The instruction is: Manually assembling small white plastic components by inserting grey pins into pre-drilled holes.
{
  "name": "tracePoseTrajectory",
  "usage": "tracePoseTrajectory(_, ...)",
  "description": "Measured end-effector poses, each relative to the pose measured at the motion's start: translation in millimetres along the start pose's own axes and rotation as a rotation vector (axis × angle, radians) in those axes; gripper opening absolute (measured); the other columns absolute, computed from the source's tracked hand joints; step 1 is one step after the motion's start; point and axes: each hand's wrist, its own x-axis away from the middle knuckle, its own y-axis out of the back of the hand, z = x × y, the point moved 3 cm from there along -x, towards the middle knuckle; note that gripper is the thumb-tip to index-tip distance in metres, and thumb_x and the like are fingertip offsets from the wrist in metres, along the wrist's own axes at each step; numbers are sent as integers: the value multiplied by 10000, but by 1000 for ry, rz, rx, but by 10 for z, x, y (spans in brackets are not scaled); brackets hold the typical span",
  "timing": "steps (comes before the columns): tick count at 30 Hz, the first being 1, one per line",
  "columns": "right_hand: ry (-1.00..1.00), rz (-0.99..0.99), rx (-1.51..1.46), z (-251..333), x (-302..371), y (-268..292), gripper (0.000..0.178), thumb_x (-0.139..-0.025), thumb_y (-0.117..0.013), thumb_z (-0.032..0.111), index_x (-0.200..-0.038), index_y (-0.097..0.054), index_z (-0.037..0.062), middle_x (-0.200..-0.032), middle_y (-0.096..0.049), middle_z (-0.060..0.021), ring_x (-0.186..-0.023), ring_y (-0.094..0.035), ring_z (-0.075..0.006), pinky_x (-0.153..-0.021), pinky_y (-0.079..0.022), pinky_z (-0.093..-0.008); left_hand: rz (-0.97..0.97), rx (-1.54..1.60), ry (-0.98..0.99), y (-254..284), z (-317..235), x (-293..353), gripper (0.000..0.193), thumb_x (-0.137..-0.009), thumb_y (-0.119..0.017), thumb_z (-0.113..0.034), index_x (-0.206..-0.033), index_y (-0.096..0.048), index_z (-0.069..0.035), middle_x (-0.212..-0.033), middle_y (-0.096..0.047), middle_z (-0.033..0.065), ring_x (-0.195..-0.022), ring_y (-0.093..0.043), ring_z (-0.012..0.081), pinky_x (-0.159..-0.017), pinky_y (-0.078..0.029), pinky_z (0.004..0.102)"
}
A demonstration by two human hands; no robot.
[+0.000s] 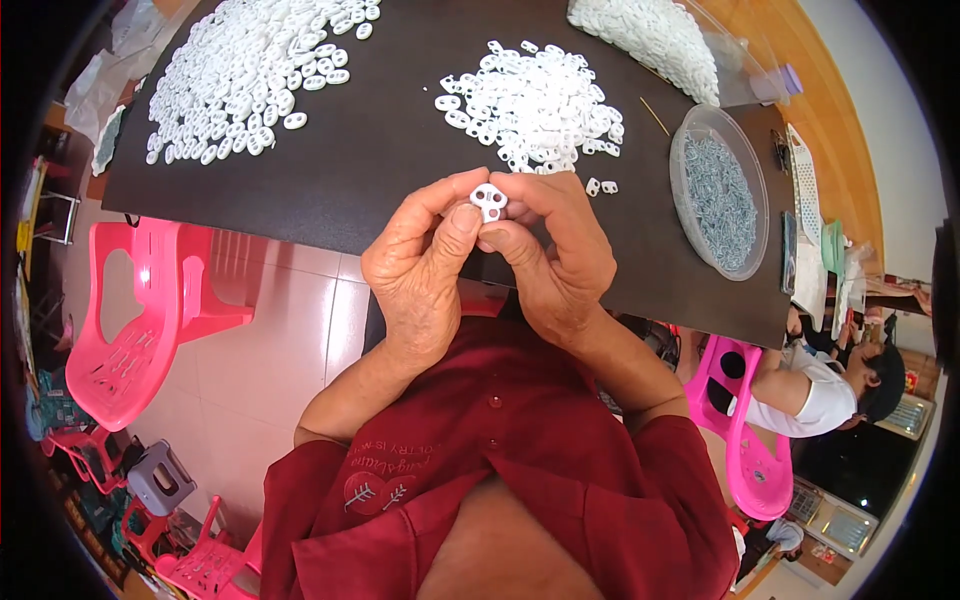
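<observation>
- The bench [330, 170] is dark and flat; it carries the middle heap [540, 105] of white pieces.
- The left heap [235, 75], of oval white pieces, lies well apart, to the left of the middle heap. A careless sweep of an arm could perhaps mix the two.
- The left hand [415, 270] is on the near side of the middle heap; its thumb and fingers pinch one piece.
- The right hand [562, 255], also on this near side, grasps the same piece from the right.
- The round tub [679, 165], to the right of the middle heap, contains thin metal parts [722, 200]. A push of the right forearm against it might spill them.
- The held piece [488, 200], with several holes, is just on the near side of the middle heap. Uneven thumb pressure may make it slip out; among similar pieces it would be difficult to find.
- Two loose pieces [602, 187] lie at the near right of the middle heap; a wrist could brush them away.
</observation>
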Motion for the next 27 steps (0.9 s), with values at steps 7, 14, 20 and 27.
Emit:
tracePoseTrajectory(7,69,-59,31,11,25,-34,278,-757,-678,-1,-1024,-603,-21,-875,-587,-81,-704,-507,-144,-615,-420,-241,-24,-28,-33,12,14,26,209,-893,-582,-66,-1072,-608,38,-920,-605,40,-780,-538,68,-701,-462,195)
tracePoseTrajectory(14,146,-102,65,8,26,-66,249,-748,-685,3,-984,-610,-23,-848,-603,-92,-677,-507,-165,-594,-416,-256,-34,-14,-95,15,40,45,193,-903,-577,-97,-1041,-611,33,-868,-583,16,-731,-504,51,-660,-437,186)
tracePoseTrajectory(20,131,-112,60,27,29,-100,252,-748,-687,6,-986,-611,-27,-856,-604,-87,-679,-502,-162,-594,-413,-254,-33,-16,-90,43,53,53,197,-906,-564,-95,-1050,-585,37,-985,-612,71,-856,-535,83,-796,-431,221)
tracePoseTrajectory(27,29,-56,12,64,17,-98,257,-771,-665,0,-1020,-607,-23,-860,-572,-69,-687,-493,-141,-606,-406,-236,-62,27,-76,8,4,51,201,-905,-565,-96,-1052,-582,40,-977,-612,70,-855,-540,84,-801,-441,232)
